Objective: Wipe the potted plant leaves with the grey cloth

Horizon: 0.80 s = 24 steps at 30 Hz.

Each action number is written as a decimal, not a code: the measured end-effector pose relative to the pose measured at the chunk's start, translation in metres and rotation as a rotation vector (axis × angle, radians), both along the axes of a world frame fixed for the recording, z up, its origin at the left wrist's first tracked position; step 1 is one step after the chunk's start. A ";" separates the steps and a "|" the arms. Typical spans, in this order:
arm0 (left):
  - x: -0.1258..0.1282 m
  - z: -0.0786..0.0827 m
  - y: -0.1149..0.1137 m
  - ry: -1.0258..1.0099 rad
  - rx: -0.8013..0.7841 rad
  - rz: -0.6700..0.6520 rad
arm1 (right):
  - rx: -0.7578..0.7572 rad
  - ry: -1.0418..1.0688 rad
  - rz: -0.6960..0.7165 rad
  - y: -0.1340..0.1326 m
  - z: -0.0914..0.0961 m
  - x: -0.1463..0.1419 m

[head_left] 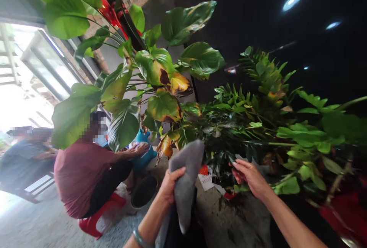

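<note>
A grey cloth [187,183] is gripped in my left hand [169,185], its folds hanging above and below my fingers. A bracelet circles that wrist. My right hand [249,175] reaches into the dark green foliage [218,156], thumb and fingers drawn together at the tip of a dark leaf [230,160]; the contact is small and partly hidden. Just beyond my left hand rises a tall broad-leaved plant [155,64]. Some of its leaves are yellow and brown at the edges, and one withered leaf [164,148] droops low.
On the left a person in a reddish shirt [83,171] sits on a red stool [91,217], their hand on a blue object [143,148]. A dark bucket [144,192] stands nearby. Another seated person [25,160] is farther left. More plants [304,137] crowd the right; white paper [205,181] lies low.
</note>
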State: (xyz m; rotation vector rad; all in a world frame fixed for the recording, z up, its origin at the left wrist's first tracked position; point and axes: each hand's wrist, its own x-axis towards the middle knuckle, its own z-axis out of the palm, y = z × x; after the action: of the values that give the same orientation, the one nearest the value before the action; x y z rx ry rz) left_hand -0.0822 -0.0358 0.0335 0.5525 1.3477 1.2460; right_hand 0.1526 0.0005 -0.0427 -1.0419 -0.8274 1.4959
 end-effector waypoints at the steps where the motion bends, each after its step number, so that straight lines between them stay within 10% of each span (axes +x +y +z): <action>1: -0.003 0.014 0.006 -0.021 0.057 0.042 | -0.002 0.002 -0.005 0.000 0.000 0.001; 6: 0.017 0.050 0.069 -0.157 0.260 0.145 | -0.027 -0.002 -0.018 0.004 -0.003 -0.003; 9: 0.036 0.021 0.074 -0.075 0.060 0.098 | -0.030 -0.006 -0.026 0.004 -0.005 -0.007; 14: 0.018 -0.019 0.018 -0.012 -0.125 -0.134 | -0.020 -0.007 -0.022 0.002 -0.005 -0.002; 20: -0.001 0.044 0.042 -0.152 0.162 0.091 | -0.009 -0.020 -0.025 0.001 -0.002 -0.001; 24: 0.025 0.033 0.074 -0.157 0.153 0.135 | -0.013 -0.037 -0.032 0.003 -0.004 -0.006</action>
State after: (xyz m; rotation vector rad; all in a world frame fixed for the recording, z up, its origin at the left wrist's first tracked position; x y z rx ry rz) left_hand -0.0574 0.0386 0.0667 0.4648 1.1803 1.4811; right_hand 0.1466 0.0031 -0.0468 -1.0907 -0.8241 1.4607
